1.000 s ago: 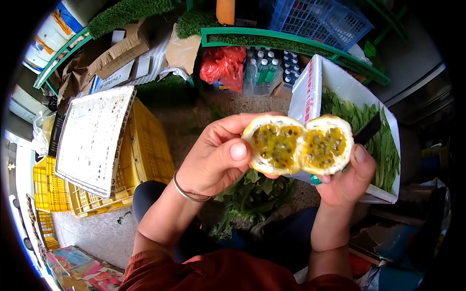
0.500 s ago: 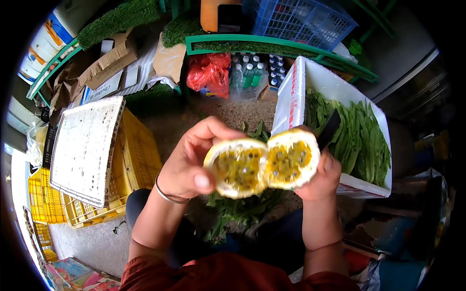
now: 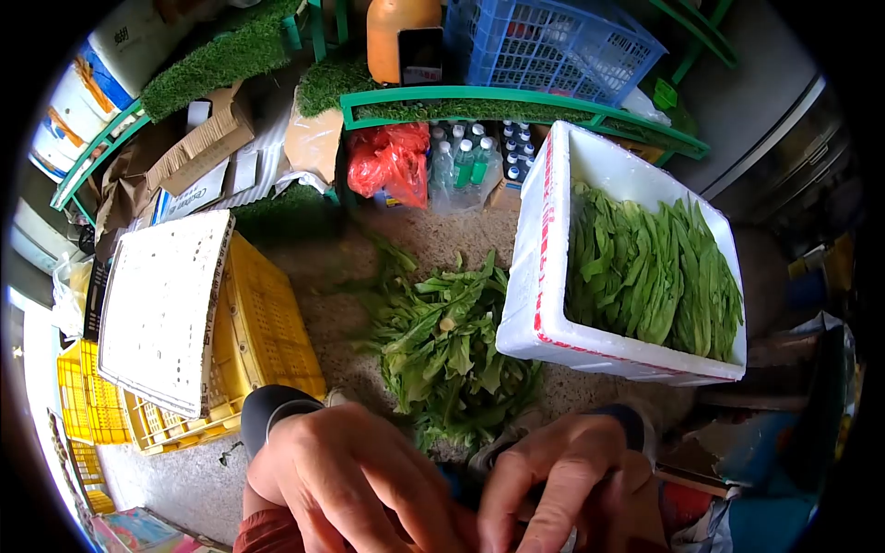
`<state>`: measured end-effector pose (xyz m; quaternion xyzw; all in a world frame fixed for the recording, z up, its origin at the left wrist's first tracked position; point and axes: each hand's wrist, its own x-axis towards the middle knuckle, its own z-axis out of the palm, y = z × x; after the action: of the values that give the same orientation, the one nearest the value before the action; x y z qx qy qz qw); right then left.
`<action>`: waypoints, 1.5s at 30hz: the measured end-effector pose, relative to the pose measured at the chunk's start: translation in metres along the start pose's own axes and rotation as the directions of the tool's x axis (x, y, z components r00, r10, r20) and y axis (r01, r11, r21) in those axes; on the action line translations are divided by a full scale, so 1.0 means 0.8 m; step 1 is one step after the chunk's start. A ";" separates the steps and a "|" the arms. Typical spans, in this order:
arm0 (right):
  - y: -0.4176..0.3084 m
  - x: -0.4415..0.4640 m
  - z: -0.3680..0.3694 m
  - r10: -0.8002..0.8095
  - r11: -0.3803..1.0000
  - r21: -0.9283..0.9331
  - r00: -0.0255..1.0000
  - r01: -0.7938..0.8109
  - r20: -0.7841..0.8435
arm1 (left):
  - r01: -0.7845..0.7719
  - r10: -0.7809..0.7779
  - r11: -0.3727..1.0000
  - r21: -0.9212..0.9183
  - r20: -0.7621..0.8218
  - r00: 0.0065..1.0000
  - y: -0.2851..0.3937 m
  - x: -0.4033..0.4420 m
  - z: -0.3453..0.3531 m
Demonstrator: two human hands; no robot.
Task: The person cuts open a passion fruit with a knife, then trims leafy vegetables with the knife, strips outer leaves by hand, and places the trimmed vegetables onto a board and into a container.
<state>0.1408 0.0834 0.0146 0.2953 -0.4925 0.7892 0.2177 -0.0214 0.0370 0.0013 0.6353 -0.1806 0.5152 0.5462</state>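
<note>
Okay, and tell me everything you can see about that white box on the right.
The white box looks like foam: rectangular, thick-walled and lidless, with red markings along its left outer side and near edge. It sits with its open top facing up, just right of a loose heap of greens. Long green leaves lie inside, roughly side by side, touching its walls. Its underside is hidden. Neither the left hand nor the right hand touches it.

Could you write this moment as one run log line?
left hand: low, contents hidden | right hand: low, contents hidden | loose green leafy heap on floor | white foam box with red print, holding long green leaves
</note>
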 end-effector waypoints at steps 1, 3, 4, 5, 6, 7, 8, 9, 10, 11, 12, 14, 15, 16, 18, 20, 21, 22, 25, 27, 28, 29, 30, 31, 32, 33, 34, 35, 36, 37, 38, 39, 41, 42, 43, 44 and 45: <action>0.005 -0.006 0.003 -0.032 0.999 0.025 0.999 0.032 -0.019 | -0.009 0.010 1.000 0.014 -0.020 1.000 -0.003 -0.005 0.006; 0.008 -0.011 0.011 -0.069 0.995 0.060 0.991 0.076 -0.114 | -0.122 0.132 0.989 0.089 -0.116 0.984 -0.018 -0.002 0.016; 0.008 -0.012 0.015 -0.073 0.994 0.064 0.986 0.083 -0.152 | -0.171 0.188 0.978 0.121 -0.149 0.971 -0.017 0.001 0.020; 0.007 -0.013 0.018 -0.076 0.994 0.069 0.979 0.090 -0.189 | -0.217 0.244 0.964 0.156 -0.182 0.953 -0.015 0.005 0.023; 0.006 -0.015 0.020 -0.053 0.996 0.060 0.973 0.068 -0.223 | -0.075 0.104 0.988 0.132 -0.227 0.968 -0.001 0.007 0.027; 0.005 -0.016 0.023 -0.042 0.997 0.054 0.970 0.057 -0.240 | -0.004 0.033 0.993 0.117 -0.247 0.969 0.002 0.008 0.028; 0.003 -0.016 0.026 -0.032 0.998 0.049 0.966 0.046 -0.257 | 0.067 -0.038 0.993 0.101 -0.265 0.963 0.006 0.009 0.028; 0.001 -0.014 0.030 -0.020 0.998 0.058 0.955 0.039 -0.295 | 0.056 -0.034 0.994 0.088 -0.237 0.971 0.006 0.011 0.026; 0.001 -0.013 0.032 -0.012 0.997 0.066 0.948 0.034 -0.319 | 0.052 -0.032 0.996 0.079 -0.227 0.973 0.001 0.010 0.025; 0.000 -0.013 0.034 -0.003 0.997 0.073 0.940 0.030 -0.342 | 0.047 -0.031 0.997 0.069 -0.216 0.976 -0.003 0.009 0.024; 0.002 -0.012 0.035 -0.010 0.996 0.083 0.938 0.041 -0.347 | -0.059 0.076 0.994 0.095 -0.184 0.980 -0.015 0.002 0.022; 0.006 -0.011 0.036 -0.007 0.993 0.104 0.932 0.048 -0.361 | -0.165 0.183 0.980 0.116 -0.165 0.969 -0.017 -0.002 0.024; 0.008 -0.009 0.033 -0.017 0.991 0.121 0.939 0.062 -0.344 | -0.085 0.099 0.992 0.089 -0.167 0.981 -0.009 0.001 0.023; 0.010 -0.011 0.031 -0.021 0.989 0.132 0.940 0.070 -0.339 | -0.002 0.012 0.998 0.057 -0.173 0.985 -0.004 0.003 0.023; 0.013 -0.022 0.023 -0.029 0.999 0.025 0.954 0.038 -0.297 | -0.010 0.020 0.998 0.065 -0.167 0.986 -0.005 0.003 0.023; 0.017 -0.025 0.024 -0.024 0.997 -0.082 0.963 0.001 -0.269 | -0.014 0.026 0.998 0.068 -0.175 0.984 -0.005 0.002 0.023; 0.020 -0.020 0.025 -0.043 0.999 0.017 0.961 0.050 -0.273 | -0.006 0.015 0.998 0.065 -0.144 0.989 -0.004 0.003 0.021; 0.018 -0.016 0.025 -0.053 0.995 0.069 0.960 0.075 -0.276 | 0.003 0.004 0.998 0.060 -0.116 0.993 -0.002 0.003 0.019; 0.006 -0.013 0.024 0.018 0.996 0.092 0.965 0.007 -0.260 | 0.054 -0.053 0.997 0.046 -0.030 0.998 0.003 0.003 0.010; 0.002 -0.017 0.029 0.065 0.996 0.085 0.955 -0.042 -0.288 | 0.029 -0.029 1.000 -0.003 0.019 0.999 -0.001 -0.002 0.006; 0.002 -0.018 0.031 0.077 0.995 0.088 0.947 -0.052 -0.310 | 0.016 -0.015 0.999 -0.031 0.040 0.999 -0.003 -0.007 0.005; 0.003 -0.019 0.034 0.088 0.994 0.092 0.939 -0.061 -0.333 | 0.003 0.000 0.998 -0.060 0.061 0.998 -0.004 -0.012 0.003; 0.006 -0.016 0.034 0.072 0.993 0.112 0.936 -0.035 -0.343 | 0.018 -0.012 0.996 -0.085 0.075 0.997 -0.003 -0.018 0.004; 0.009 -0.014 0.037 0.064 0.992 0.122 0.933 -0.022 -0.353 | 0.025 -0.017 0.995 -0.101 0.081 0.997 -0.004 -0.018 0.003; 0.012 -0.011 0.039 0.055 0.991 0.131 0.930 -0.008 -0.363 | 0.032 -0.022 0.992 -0.118 0.088 0.996 -0.005 -0.018 0.002; 0.015 -0.006 0.047 -0.059 0.994 0.051 0.894 0.091 -0.445 | 0.042 -0.029 0.991 -0.130 0.100 0.995 -0.006 -0.019 -0.002; 0.015 -0.005 0.042 -0.119 0.990 0.007 0.872 0.139 -0.475 | 0.053 -0.041 0.991 -0.119 0.100 0.994 -0.004 -0.018 0.000; 0.014 -0.005 0.037 -0.178 0.982 -0.041 0.846 0.183 -0.503 | 0.059 -0.047 0.992 -0.115 0.100 0.994 -0.004 -0.017 -0.001; 0.012 -0.011 0.018 -0.039 0.999 0.002 0.929 0.043 -0.368 | 0.068 -0.058 0.991 -0.112 0.091 0.994 -0.003 -0.016 0.001; 0.012 -0.017 0.010 0.110 0.994 0.027 0.968 -0.107 -0.224 | 0.067 -0.056 0.990 -0.120 0.090 0.994 -0.005 -0.017 -0.002; 0.019 -0.017 0.012 0.108 0.994 0.020 0.969 -0.106 -0.223 | 0.072 -0.063 0.992 -0.100 0.090 0.994 -0.005 -0.015 -0.001; 0.031 -0.014 0.018 -0.047 0.997 0.039 0.963 0.060 -0.265 | 0.079 -0.071 0.993 -0.092 0.082 0.994 -0.003 -0.012 0.001; 0.035 -0.012 0.024 -0.199 0.973 0.053 0.928 0.226 -0.314 | 0.092 -0.087 0.993 -0.069 0.064 0.994 -0.001 -0.011 0.001; 0.029 -0.011 0.025 -0.173 0.980 0.034 0.927 0.195 -0.332 | 0.101 -0.099 0.994 -0.050 0.046 0.994 -0.001 -0.010 0.001; 0.027 -0.010 0.027 -0.162 0.983 0.023 0.926 0.180 -0.341 | 0.111 -0.110 0.993 -0.028 0.026 0.994 0.000 -0.008 0.002; 0.025 -0.009 0.028 -0.150 0.986 0.012 0.925 0.164 -0.350 | 0.127 -0.127 0.992 0.003 -0.005 0.992 0.002 -0.009 0.005; 0.024 -0.009 0.031 -0.194 0.981 -0.057 0.901 0.187 -0.388 | 0.137 -0.136 0.990 0.021 -0.030 0.990 0.002 -0.010 0.006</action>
<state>0.1405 0.0522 0.0056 0.1762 -0.4150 0.8026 0.3905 -0.0240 0.0297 -0.0043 0.6450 -0.1229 0.4878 0.5753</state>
